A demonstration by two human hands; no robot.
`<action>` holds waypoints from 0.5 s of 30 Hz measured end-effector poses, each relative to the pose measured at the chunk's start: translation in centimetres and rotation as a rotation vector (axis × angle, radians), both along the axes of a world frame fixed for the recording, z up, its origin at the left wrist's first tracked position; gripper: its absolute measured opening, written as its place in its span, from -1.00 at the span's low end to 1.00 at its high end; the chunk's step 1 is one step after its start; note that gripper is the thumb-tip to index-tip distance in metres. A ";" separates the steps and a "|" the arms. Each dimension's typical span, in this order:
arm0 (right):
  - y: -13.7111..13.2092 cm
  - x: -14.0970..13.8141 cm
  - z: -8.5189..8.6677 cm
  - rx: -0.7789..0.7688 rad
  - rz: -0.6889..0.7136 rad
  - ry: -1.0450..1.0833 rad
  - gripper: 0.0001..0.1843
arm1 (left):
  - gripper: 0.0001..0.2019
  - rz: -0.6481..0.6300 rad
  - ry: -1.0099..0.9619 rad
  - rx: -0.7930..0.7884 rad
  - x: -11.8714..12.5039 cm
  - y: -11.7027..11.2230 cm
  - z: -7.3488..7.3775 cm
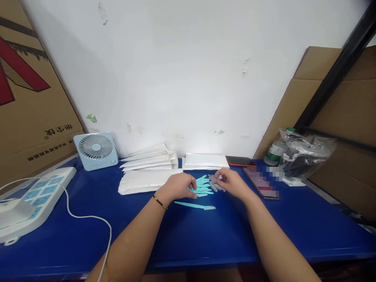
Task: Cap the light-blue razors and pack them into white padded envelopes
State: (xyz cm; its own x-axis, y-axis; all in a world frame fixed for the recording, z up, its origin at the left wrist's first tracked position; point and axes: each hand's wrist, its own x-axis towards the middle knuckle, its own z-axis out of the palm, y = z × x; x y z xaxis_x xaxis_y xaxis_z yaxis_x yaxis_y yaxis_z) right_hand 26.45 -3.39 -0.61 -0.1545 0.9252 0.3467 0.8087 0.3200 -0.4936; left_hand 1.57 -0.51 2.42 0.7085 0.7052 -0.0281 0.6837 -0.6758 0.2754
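My left hand is over the left end of a pile of turquoise eyebrow razors. Its fingers curl down with the thumb apart from them, and I see nothing held. One more eyebrow razor lies by itself in front of the pile. Small translucent caps are heaped just right of the razors. Over these caps my right hand has its thumb and forefinger drawn close in a pinch; a small pale spot shows between them, too small to name.
White padded mailers lie behind my left hand, with a flat white stack beside them. Phones, a bottle and a plastic bag stand right. At left are a fan, power strip and white cable.
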 end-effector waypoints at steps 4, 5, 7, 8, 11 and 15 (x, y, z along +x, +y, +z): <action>-0.9 -1.0 0.4 -0.199 0.175 0.039 -0.80 | -0.81 -0.082 0.170 -0.083 0.8 -1.4 -0.2; -1.1 -1.2 0.4 -0.266 0.229 0.042 -0.78 | -0.85 -0.073 0.202 -0.076 1.1 -1.6 -0.3; -1.4 -1.6 0.5 -0.365 0.318 0.038 -0.73 | -0.90 -0.054 0.233 -0.059 1.4 -1.7 -0.4; -1.5 -1.8 0.6 -0.398 0.353 0.034 -0.72 | -0.91 -0.047 0.232 -0.054 1.5 -1.7 -0.5; -1.5 -2.3 0.6 -0.443 0.394 0.020 -0.75 | -0.89 -0.033 0.200 -0.052 1.4 -1.5 -0.5; -1.3 -2.0 0.6 -0.393 0.340 0.007 -0.76 | -0.89 -0.010 0.157 -0.045 0.7 -1.0 -0.1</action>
